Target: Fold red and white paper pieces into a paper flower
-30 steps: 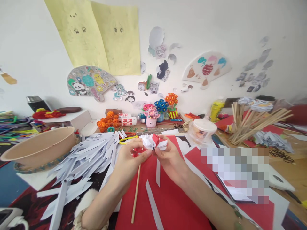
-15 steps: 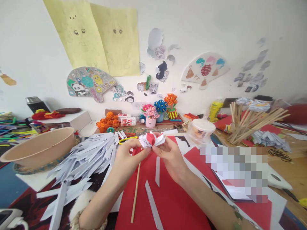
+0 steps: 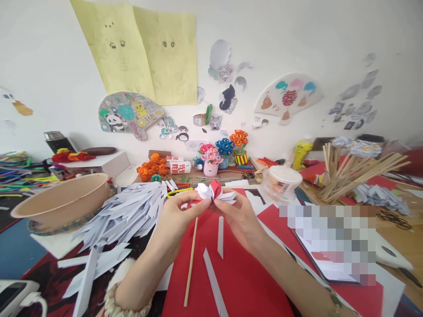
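Pinching a little red-and-white paper flower (image 3: 213,192) between both hands, right over the red sheet (image 3: 238,273) on the bench. Left hand (image 3: 175,220) with thumb and forefinger clamped at the flower's base, where the top of a thin wooden stick (image 3: 191,259) meets it; stick hanging down toward the body, lower end over the sheet. Right hand (image 3: 239,218) with fingertips clenched on the flower's right-side petals, so both grips closed on the same piece. Two loose white paper strips (image 3: 214,281) lying flat on the red sheet just below the hands. Big heap of cut white strips (image 3: 122,213) off to the left, beside a tan bowl (image 3: 59,200). Clear lidded tub (image 3: 280,180) and a bundle of wooden sticks (image 3: 353,169) over on the right, well apart from the hands.
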`<state>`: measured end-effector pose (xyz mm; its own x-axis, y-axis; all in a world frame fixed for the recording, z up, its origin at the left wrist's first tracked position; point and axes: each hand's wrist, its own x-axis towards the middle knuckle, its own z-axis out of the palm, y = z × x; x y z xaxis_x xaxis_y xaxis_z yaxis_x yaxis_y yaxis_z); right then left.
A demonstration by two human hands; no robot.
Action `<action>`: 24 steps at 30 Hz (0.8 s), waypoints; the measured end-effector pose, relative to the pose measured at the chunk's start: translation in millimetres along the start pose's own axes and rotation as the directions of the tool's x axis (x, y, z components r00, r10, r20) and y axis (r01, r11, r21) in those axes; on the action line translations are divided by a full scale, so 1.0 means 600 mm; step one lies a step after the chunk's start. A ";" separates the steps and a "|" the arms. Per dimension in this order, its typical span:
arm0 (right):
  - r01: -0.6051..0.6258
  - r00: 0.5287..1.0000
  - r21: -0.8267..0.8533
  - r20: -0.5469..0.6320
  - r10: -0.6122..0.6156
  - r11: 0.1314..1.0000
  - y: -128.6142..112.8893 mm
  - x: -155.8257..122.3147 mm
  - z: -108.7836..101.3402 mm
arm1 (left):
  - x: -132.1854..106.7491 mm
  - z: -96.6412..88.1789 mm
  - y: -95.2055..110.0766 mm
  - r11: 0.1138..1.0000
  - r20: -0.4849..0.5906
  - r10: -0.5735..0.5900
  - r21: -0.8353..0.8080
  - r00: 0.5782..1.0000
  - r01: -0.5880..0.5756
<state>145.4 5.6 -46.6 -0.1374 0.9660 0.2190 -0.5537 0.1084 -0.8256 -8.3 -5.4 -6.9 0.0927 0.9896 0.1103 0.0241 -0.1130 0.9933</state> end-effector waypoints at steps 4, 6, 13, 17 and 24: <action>0.032 0.999 -0.007 -0.030 -0.032 0.999 0.005 0.000 -0.001 | -0.004 0.004 0.001 0.983 -0.080 0.108 0.154 0.991 -0.094; 0.037 0.999 -0.038 -0.032 -0.039 0.999 0.007 0.000 -0.003 | -0.005 0.005 0.002 0.974 -0.083 0.138 0.192 0.987 -0.120; 0.036 0.997 -0.095 -0.071 -0.043 0.995 0.010 0.001 -0.009 | -0.004 0.004 -0.001 0.983 -0.018 0.101 0.157 0.995 -0.097; 0.082 0.994 -0.129 -0.066 -0.091 0.988 0.011 0.000 -0.011 | -0.002 -0.001 -0.002 0.962 -0.038 0.141 0.240 0.989 -0.128; 0.106 0.990 -0.159 -0.073 -0.119 0.982 0.014 -0.003 -0.008 | -0.002 -0.002 -0.004 0.956 -0.012 0.135 0.266 0.991 -0.127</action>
<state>145.1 5.9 -56.7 -0.0098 0.9608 0.2770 -0.4278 0.2464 -0.8696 -9.4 -6.2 -9.5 0.0830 0.9663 0.2437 0.2761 -0.2573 0.9261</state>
